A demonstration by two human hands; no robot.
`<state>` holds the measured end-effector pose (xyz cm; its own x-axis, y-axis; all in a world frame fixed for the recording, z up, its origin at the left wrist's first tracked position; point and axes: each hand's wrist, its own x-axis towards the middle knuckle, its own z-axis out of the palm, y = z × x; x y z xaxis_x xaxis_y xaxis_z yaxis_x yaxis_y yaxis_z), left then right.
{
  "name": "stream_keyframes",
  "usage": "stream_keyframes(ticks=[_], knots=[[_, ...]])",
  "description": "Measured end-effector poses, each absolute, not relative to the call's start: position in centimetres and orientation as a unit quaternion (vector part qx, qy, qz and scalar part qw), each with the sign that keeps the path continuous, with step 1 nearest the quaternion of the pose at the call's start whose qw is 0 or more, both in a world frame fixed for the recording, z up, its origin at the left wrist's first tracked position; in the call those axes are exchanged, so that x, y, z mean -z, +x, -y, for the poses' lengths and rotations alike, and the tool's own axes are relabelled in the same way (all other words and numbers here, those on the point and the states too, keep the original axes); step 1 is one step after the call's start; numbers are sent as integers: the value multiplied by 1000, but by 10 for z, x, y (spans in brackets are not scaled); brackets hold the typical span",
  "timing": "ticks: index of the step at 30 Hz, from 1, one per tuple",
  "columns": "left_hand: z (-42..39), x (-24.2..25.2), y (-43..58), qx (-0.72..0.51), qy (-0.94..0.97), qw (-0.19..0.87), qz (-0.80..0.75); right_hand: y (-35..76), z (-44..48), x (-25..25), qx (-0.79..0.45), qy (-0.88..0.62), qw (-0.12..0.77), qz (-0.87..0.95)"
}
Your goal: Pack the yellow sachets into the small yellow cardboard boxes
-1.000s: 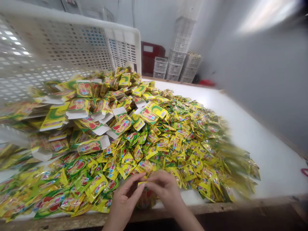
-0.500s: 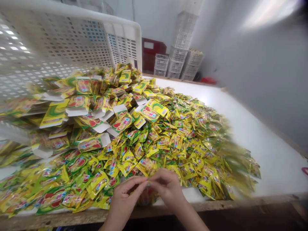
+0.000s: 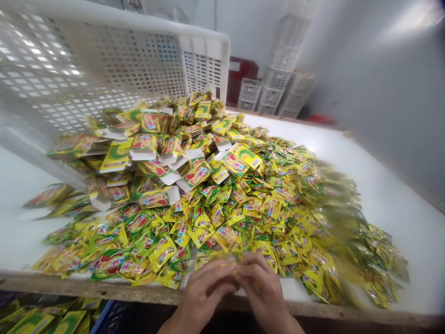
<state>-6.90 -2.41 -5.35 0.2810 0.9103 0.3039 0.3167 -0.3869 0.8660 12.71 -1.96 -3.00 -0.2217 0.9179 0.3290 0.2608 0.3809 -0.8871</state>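
My left hand [image 3: 205, 290] and my right hand [image 3: 260, 287] meet at the front edge of the table, fingers bent and fingertips close together. Between them shows a bit of a small yellow pack [image 3: 239, 274], mostly hidden by the fingers; whether it is a carton or a sachet I cannot tell. Just beyond the hands spreads a heap of shiny yellow and green sachets [image 3: 225, 236] with fruit pictures. Behind it lies a pile of small printed cartons [image 3: 160, 197], several with white end flaps standing open.
A large white perforated crate [image 3: 205, 51] lies tipped behind the cartons, its mouth toward me. The white table [image 3: 378, 185] has a wooden edge. Below at left, a blue crate [image 3: 100, 317] holds more yellow-green packs. Stacked crates [image 3: 273, 93] and a red object [image 3: 239, 76] stand at the back.
The view has turned left and down, so the scene sits farther right and the blue crate below appears. Both hands have come down slightly toward me, still together around the pack.
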Motion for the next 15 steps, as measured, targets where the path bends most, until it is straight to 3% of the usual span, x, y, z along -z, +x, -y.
stream_keyframes(ticks=[7, 15], knots=[[28, 57, -66, -395, 660, 369, -522, 115, 5, 24, -470, -467, 449, 600], [27, 60, -43, -461, 560, 452, -520, 108, 5, 15, -405, -471, 472, 626]])
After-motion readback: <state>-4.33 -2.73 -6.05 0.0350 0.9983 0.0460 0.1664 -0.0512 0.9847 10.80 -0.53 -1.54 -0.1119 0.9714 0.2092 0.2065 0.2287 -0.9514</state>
